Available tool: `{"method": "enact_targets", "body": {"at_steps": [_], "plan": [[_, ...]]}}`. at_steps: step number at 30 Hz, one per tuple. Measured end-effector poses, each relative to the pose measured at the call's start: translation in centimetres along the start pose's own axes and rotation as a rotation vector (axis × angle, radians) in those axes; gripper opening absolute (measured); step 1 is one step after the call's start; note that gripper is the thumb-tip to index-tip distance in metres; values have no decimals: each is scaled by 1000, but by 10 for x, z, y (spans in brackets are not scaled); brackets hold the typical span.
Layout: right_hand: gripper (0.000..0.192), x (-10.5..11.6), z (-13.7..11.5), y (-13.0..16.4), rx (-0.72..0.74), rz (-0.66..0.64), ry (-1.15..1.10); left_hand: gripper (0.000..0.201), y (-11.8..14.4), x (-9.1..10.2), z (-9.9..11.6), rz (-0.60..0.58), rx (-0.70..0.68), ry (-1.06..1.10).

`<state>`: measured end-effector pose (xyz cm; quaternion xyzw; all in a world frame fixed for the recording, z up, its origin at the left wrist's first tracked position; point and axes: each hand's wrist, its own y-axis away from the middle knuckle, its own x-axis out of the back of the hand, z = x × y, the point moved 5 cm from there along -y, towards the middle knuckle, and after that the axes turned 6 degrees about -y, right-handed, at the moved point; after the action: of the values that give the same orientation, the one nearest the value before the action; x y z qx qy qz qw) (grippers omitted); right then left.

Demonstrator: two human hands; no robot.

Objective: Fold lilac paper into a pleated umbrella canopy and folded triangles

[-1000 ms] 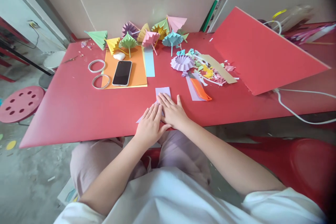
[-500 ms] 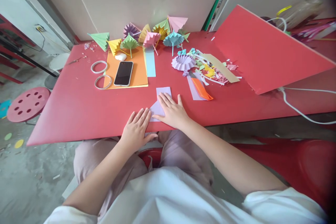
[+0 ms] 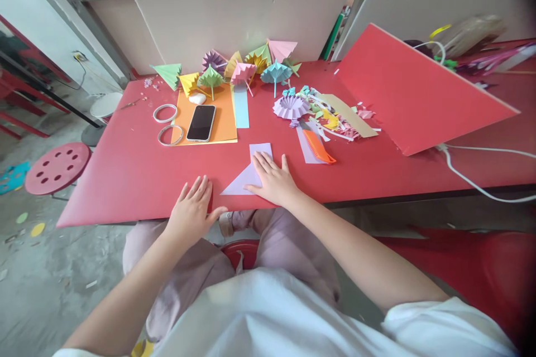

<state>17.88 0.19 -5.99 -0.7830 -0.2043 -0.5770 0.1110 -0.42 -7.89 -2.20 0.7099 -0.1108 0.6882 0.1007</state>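
**Lilac sheet pinned mid-fold at table's near edge**

Pressing flat with spread fingers of the right hand [image 3: 274,181] on a folded lilac paper [image 3: 245,179]; left hand [image 3: 193,211] resting open, palm down, just left of it, gripping nothing. Fold apparently being creased; likely needs a firm sweep next. Long edge running left-right, point aimed left, rectangular tab projecting far. Beyond: orange comb [image 3: 318,146], phone [image 3: 201,122], paper umbrellas [image 3: 274,71].

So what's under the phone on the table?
The phone lies face up on an orange paper sheet, itself on the red table. What lies beneath that sheet is covered.
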Motion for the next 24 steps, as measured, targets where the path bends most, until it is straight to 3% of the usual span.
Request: {"method": "enact_targets", "body": {"at_steps": [2, 5, 7, 9, 14, 24], "plan": [[81, 0, 0, 0, 0, -1, -1, 65, -17, 9, 10, 16, 21, 145], [73, 1, -1, 1, 14, -7, 22, 59, -49, 17, 47, 32, -104, 403], [65, 1, -2, 1, 31, -38, 55, 56, -69, 13, 72, 17, -188, 517], [60, -1, -2, 0, 22, -69, 83, 57, -85, 3, 85, 7, -177, 554], [63, -4, -1, -5, -37, -111, 101, 61, -99, -19, 90, 71, -177, 453], [61, -11, 1, -6, -17, -87, 147, 54, -96, -16, 89, 154, -169, 458]]}}
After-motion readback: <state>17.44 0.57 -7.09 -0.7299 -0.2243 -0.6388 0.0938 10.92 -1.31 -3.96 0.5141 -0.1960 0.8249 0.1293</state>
